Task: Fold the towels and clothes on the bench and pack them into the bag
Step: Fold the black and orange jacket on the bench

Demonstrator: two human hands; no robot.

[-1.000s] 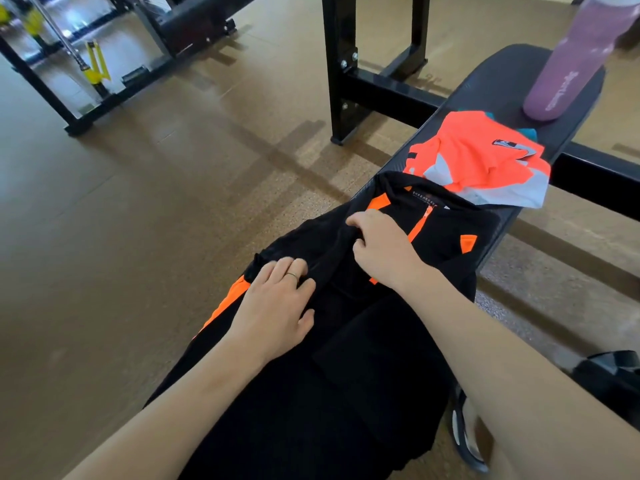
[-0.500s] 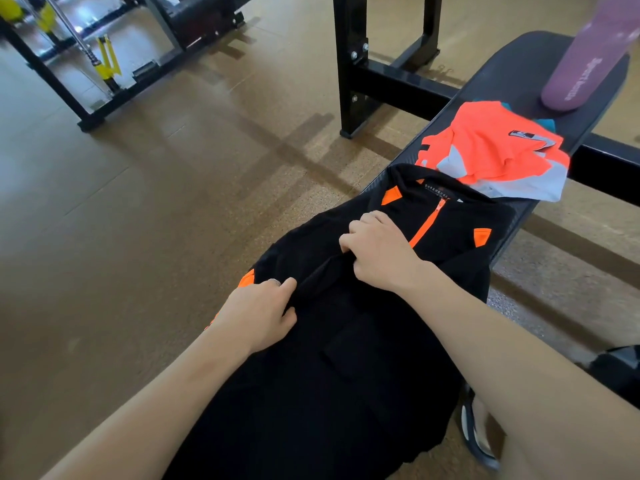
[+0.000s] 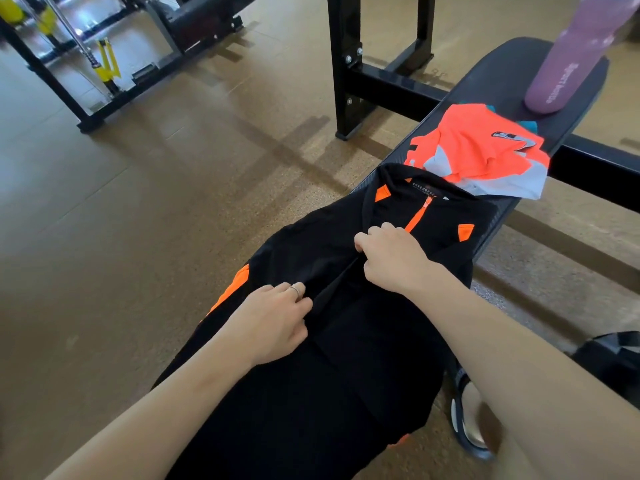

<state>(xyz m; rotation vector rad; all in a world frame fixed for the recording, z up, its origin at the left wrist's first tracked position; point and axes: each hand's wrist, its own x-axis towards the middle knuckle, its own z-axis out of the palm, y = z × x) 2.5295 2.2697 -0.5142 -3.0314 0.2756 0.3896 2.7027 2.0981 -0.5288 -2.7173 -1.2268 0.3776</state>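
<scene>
Black jacket [image 3: 346, 341] with orange zip and orange patches lies spread along the surface [image 3: 491, 105], running from the frame's centre down to the bottom edge; collar end points toward the upper right.

Right hand [image 3: 394, 258], centre frame: fingers curled, pinching a fold of the jacket just left of the zip. Left hand [image 3: 273, 320], lower and to the left: fingers bent, a ring on one of them, tips and thumb gripping the same ridge of black cloth. The fabric is bunched into a crease between the two hands.

Orange and grey shirt [image 3: 485, 150], loosely folded, lies on the surface just beyond the jacket collar, its near edge overlapping it; a bit of teal cloth shows at its far side. Purple bottle [image 3: 568, 60] stands on the far end of the surface, upper right.

Dark bag [image 3: 613, 362] at the right edge, on the floor beside the surface; only a corner shows, contents cannot be told.

Versus one second ago: left hand then lay flat with fingers spread on the jacket; now they are drawn in on the fold. Right hand keeps its pinch near the zip.
</scene>
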